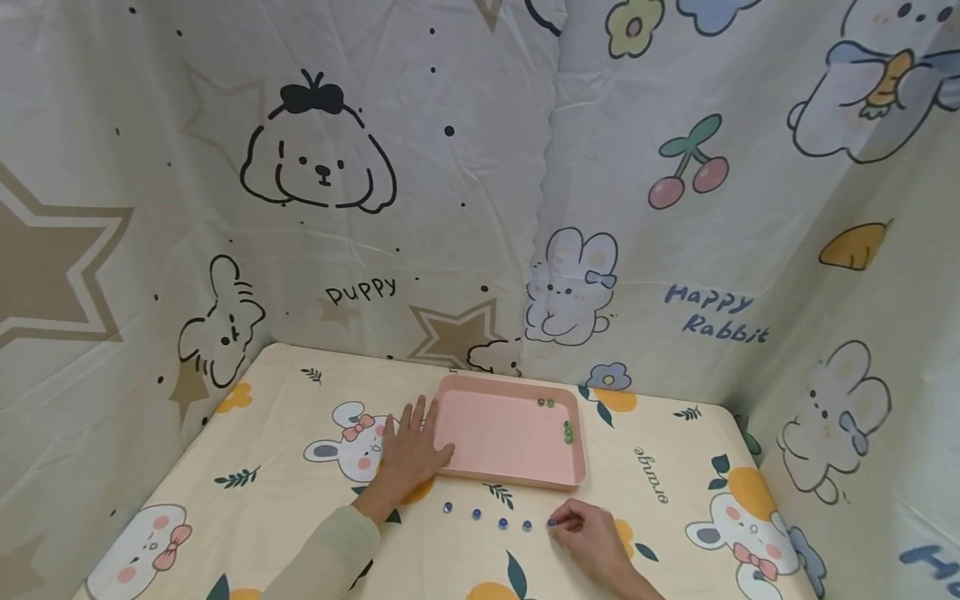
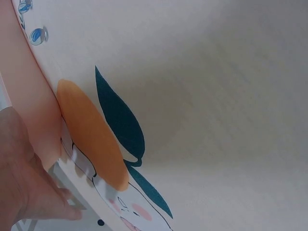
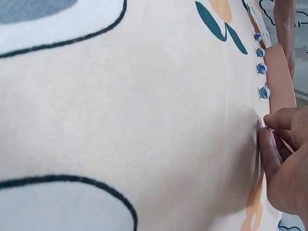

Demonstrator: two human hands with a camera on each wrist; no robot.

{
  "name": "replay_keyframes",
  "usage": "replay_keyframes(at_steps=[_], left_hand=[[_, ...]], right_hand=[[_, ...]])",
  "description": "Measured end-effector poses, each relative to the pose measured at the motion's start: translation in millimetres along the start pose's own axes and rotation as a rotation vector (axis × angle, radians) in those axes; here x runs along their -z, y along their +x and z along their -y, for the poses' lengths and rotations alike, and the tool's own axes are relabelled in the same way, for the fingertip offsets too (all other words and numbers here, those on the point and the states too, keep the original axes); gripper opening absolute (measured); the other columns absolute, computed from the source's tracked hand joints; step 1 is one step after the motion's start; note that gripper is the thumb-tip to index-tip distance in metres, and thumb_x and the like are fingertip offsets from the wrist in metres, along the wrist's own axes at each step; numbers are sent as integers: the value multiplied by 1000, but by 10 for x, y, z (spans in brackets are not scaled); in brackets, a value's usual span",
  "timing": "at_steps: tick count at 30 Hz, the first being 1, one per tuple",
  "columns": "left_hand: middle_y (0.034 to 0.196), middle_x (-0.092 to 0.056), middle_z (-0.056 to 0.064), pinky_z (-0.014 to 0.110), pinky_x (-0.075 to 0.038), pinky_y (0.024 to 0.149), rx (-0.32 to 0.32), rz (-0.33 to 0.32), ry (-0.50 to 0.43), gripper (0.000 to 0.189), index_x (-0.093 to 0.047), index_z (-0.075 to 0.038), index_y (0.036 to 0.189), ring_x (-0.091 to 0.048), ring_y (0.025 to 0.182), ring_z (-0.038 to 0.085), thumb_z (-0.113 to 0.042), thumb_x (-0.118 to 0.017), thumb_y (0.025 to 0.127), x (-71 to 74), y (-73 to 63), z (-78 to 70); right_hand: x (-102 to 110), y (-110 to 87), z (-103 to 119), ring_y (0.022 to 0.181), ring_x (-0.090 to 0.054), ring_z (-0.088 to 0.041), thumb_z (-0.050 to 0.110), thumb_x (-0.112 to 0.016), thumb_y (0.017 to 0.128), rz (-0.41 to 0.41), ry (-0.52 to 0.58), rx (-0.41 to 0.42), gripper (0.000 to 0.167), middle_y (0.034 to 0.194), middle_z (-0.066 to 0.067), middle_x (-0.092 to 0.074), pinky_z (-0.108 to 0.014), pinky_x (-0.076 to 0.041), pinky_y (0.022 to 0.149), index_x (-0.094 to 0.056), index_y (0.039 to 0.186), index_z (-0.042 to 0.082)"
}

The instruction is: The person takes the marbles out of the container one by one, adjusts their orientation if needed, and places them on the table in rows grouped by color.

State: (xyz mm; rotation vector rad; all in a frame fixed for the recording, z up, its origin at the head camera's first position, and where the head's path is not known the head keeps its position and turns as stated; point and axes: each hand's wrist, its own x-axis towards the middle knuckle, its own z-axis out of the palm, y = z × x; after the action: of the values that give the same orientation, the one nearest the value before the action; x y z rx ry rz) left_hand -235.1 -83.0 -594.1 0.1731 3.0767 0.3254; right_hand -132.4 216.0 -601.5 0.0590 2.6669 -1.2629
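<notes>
A pink tray (image 1: 502, 429) lies on the patterned cloth, with several green marbles (image 1: 567, 433) along its right and upper right inside. My left hand (image 1: 411, 446) rests at the tray's left edge, fingers spread and straight; in the left wrist view the hand (image 2: 29, 178) touches the tray's side. In front of the tray several blue marbles (image 1: 502, 523) form a loose row. At the row's right end my right hand (image 1: 592, 537) pinches a blue marble (image 1: 552, 522) between thumb and fingertips, close to the cloth. The right wrist view shows those fingertips mostly covering it.
The tablecloth (image 1: 300, 475) bears printed rabbits, oranges and leaves, which lie flat. Printed fabric walls (image 1: 450, 208) rise behind the table and on both sides.
</notes>
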Motion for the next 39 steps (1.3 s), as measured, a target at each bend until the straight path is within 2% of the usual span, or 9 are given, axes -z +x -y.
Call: replay_keyframes(at_steps=[11,22,30,34,39], left_hand=[[164,-18,15,63,-4,117,-4,10,33,87,-23,-11,159,-15,149,38,-58,-54,93,8,9,6],[164,-19,16,63,-7,117,1,19,30,86,-24,-10,159,-17,149,39,-57,-54,94,38,-7,-14],[164,-18,16,63,-8,116,7,30,22,86,-23,-10,159,-18,148,40,-56,-54,94,40,-6,-14],[164,-18,16,63,-8,117,5,28,22,86,-23,-10,159,-17,149,39,-57,-54,94,28,-1,-7],[164,-18,16,63,-8,117,8,26,27,86,-23,-10,159,-17,149,39,-56,-54,94,15,4,-6]], right_hand=[[-44,3,-41,70,-57,-14,-2,-73,84,3,5,10,13,79,4,-64,-24,-49,61,-69,88,11],[-44,0,-87,69,-58,-13,-1,-74,83,19,24,46,15,79,5,-64,-24,-50,61,-70,89,12],[-44,-8,-72,73,-58,-15,0,-75,83,13,28,19,17,83,3,-63,-25,-51,62,-69,94,11],[12,-1,-10,77,-57,-15,1,-73,85,-7,25,11,15,85,3,-62,-25,-51,64,-69,96,10],[161,116,119,82,-61,-15,0,-71,87,-88,60,47,14,89,2,-66,-24,-55,70,-71,99,7]])
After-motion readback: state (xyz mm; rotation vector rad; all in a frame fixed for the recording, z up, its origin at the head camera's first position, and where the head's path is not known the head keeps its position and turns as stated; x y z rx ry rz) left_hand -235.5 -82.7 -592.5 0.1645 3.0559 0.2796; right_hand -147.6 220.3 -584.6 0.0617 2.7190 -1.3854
